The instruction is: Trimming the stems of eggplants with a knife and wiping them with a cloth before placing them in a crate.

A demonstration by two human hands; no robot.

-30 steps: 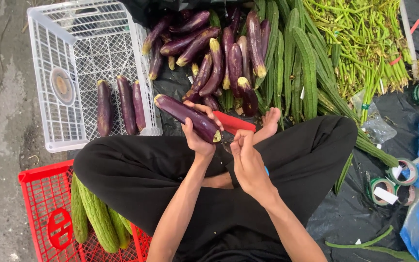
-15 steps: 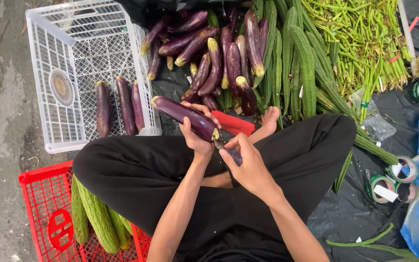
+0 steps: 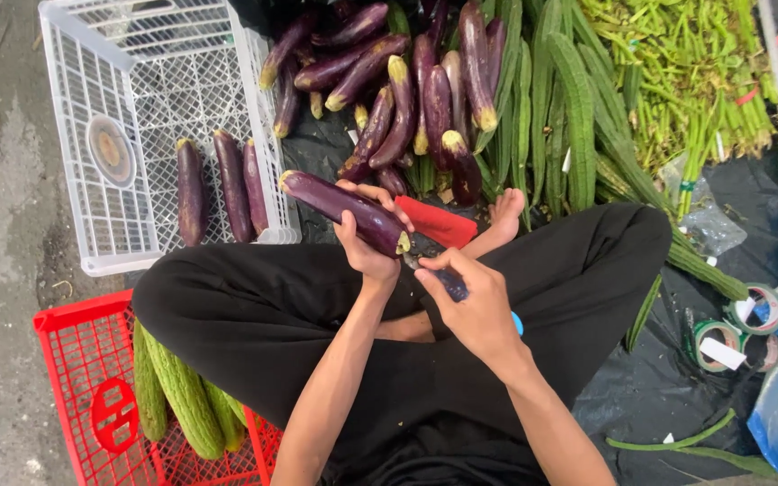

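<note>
Purple eggplant (image 3: pixel 344 209) stays gripped by left hand (image 3: pixel 366 238) (right hand (image 3: pixel 474 306) lower).

The white crate (image 3: pixel 119 108) sat on the ground, left of the eggplant pile (image 3: pixel 398 90). Three eggplants (image 3: pixel 218 184) lay inside the crate. The red basket (image 3: pixel 92 396) sat just below the crate, with bumpy gourds (image 3: pixel 182 396) in it. Long gourds (image 3: pixel 560 117) lay right of the eggplant pile, and the tape rolls (image 3: pixel 731 328) lay far right of the crate.
</note>
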